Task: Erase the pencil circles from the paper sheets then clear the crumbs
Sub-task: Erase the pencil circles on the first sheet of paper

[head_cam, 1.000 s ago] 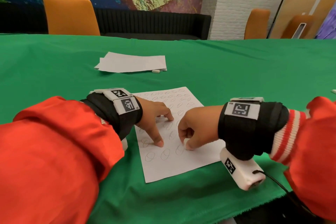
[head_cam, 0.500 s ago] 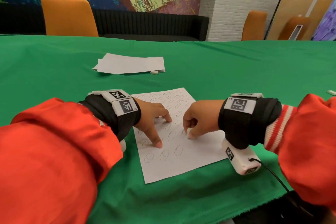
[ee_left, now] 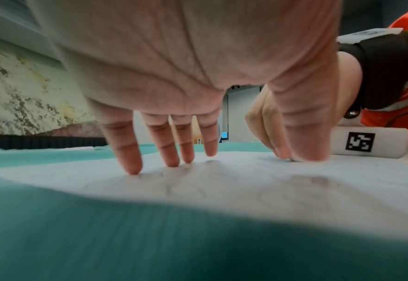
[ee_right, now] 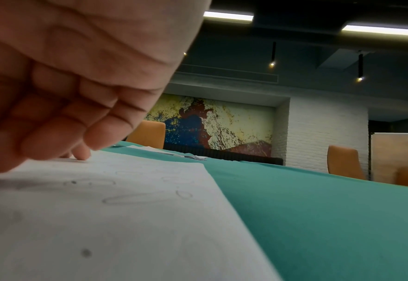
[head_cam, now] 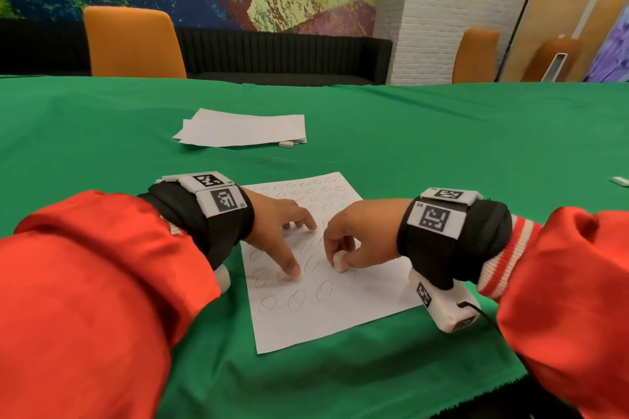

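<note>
A white paper sheet [head_cam: 340, 313] covered with pencil circles [head_cam: 296, 299] lies on the green tablecloth in front of me. My left hand [head_cam: 289, 235] is spread on its left half, straight fingertips [ee_left: 130, 167] and thumb pressing the paper flat. My right hand [head_cam: 343, 248] pinches a small white eraser [head_cam: 338, 261] and holds it down on the sheet near the middle. The sheet's right part beside the eraser looks blank. In the right wrist view the curled fingers [ee_right: 61, 121] hang over the paper [ee_right: 125, 228], and the eraser is barely seen at the left edge.
A stack of white sheets [head_cam: 243, 129] lies farther back on the table, with a second eraser [head_cam: 286, 144] at its front edge. Another small white piece [head_cam: 618, 181] sits at the far right. Orange chairs [head_cam: 132, 42] stand behind the table.
My right hand went up the sheet with the eraser and has come part of the way back towards me. The left hand has stayed pressing on the paper.
</note>
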`<state>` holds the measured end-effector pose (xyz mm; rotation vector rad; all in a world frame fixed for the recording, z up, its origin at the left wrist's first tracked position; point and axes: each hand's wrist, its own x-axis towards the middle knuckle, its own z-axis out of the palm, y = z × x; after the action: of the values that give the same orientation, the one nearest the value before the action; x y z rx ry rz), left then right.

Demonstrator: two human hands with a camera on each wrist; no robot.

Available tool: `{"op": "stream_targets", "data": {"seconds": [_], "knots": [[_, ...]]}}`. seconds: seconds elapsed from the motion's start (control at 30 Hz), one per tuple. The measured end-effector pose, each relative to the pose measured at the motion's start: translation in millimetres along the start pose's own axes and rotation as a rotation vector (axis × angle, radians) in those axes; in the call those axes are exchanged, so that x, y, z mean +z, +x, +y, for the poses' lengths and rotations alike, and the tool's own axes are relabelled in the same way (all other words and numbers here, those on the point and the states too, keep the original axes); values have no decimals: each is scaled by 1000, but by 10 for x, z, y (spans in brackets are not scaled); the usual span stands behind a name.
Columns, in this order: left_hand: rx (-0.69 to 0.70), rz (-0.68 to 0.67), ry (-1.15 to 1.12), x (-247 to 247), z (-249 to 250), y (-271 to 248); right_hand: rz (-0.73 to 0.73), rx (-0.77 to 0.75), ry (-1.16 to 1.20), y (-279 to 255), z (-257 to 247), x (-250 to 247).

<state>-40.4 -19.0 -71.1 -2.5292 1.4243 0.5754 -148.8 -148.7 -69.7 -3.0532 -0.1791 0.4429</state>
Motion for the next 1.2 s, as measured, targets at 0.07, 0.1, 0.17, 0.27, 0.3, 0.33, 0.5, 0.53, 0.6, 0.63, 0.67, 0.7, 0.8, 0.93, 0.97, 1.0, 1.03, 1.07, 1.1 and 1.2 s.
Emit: {"op": "stream_targets", "data": {"seconds": [0.07,0.1,0.17,0.27,0.3,0.33,0.5,0.53,0.6,0.63,0.67,0.7,0.8,0.93,0.97,1.0,1.03,1.07,1.1,1.2], "knots": [[-12,-3,15,-39,57,25,-5,1,3,-2,9,-3],[-5,-3,26,-57,97,45,-3,-3,-5,-2,10,-3],[31,-12,41,-78,183,82,9,-17,-29,2,13,7],[64,-39,55,-72,253,130,32,-40,-62,5,25,20],[64,-41,61,-66,256,141,35,-47,-65,4,35,21],[62,-39,68,-61,251,156,38,-52,-61,4,48,22],[49,-29,114,-49,227,202,66,-58,11,1,139,21],[48,-29,116,-46,227,204,68,-54,22,1,152,20],[48,-27,119,-42,226,201,65,-51,16,3,154,20],[49,-24,118,-43,227,197,62,-50,7,5,146,21],[52,-22,117,-43,227,195,58,-49,0,7,134,21],[53,-20,115,-43,228,195,55,-47,-5,10,120,21],[56,-19,115,-44,232,191,42,-45,-27,18,85,22],[56,-21,111,-45,228,178,25,-34,-52,8,48,22],[54,-22,109,-44,227,177,21,-32,-55,-4,48,21],[52,-22,110,-44,226,178,12,-27,-56,-23,51,20],[50,-22,114,-43,224,183,-3,-19,-60,-47,56,18],[49,-20,117,-41,222,187,-24,-9,-72,-71,60,12],[49,-19,118,-37,220,190,-48,3,-88,-93,64,3],[49,-20,128,-34,217,191,-56,35,-59,-116,85,-66]]}}
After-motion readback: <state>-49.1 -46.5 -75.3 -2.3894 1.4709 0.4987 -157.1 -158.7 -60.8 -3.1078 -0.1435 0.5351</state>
